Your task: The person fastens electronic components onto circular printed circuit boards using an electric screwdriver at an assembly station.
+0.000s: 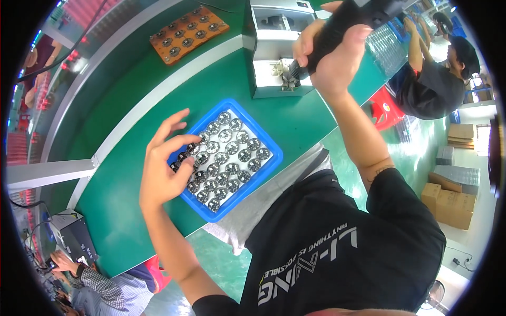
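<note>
A blue tray (pixel 269 166) lies on the green bench, filled with several small round silver parts (pixel 226 158) in rows. My left hand (pixel 161 168) reaches into the tray's left corner. Its thumb and curled fingers pinch a dark round part (pixel 182 158), and the other fingers are spread. My right hand (pixel 329 52) is raised at the far side and grips a black power screwdriver (pixel 342 21). The tool's lower end sits against the front of a grey metal fixture (pixel 271 52).
An orange board (pixel 188 32) of round parts lies on the far belt. A co-worker in black (pixel 440 84) bends over the bench at right, near a red stool (pixel 385 110). Cardboard boxes (pixel 453 205) stand on the floor. Another person (pixel 105 287) and a black box (pixel 74 237) are at lower left.
</note>
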Available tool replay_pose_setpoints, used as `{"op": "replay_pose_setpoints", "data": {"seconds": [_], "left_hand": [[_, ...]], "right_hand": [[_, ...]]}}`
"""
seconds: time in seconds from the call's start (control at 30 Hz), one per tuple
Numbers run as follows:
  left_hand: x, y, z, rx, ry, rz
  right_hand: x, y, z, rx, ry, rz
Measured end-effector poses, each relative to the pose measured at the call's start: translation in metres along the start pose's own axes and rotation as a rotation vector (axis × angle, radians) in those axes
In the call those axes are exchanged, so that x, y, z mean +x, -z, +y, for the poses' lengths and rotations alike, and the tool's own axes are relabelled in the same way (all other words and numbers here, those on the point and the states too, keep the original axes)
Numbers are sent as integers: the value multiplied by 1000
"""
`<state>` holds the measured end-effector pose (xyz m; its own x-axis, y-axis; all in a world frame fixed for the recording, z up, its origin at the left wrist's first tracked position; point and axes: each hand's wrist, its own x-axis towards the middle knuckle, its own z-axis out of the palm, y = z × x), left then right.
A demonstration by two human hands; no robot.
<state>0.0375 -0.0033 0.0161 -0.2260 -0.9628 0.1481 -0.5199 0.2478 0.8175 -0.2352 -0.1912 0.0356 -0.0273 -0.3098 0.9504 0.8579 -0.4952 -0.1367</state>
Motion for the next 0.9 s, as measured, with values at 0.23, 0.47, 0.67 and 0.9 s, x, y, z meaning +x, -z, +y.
{"op": "replay_pose_setpoints", "data": {"seconds": [0.23,0.47,0.67,0.9], "left_hand": [[-11,6,-35,-190,-68,172],[-18,14,-31,-83,-105,9],[-26,9,-22,5,-70,-61],[-32,4,-27,97,-93,-44]], "right_hand": [[-7,1,-9,197,-308,71],[-23,-106,-4,-323,-749,550],[-53,-151,29,-342,-971,261],[-70,-165,44,-368,-959,194]]}}
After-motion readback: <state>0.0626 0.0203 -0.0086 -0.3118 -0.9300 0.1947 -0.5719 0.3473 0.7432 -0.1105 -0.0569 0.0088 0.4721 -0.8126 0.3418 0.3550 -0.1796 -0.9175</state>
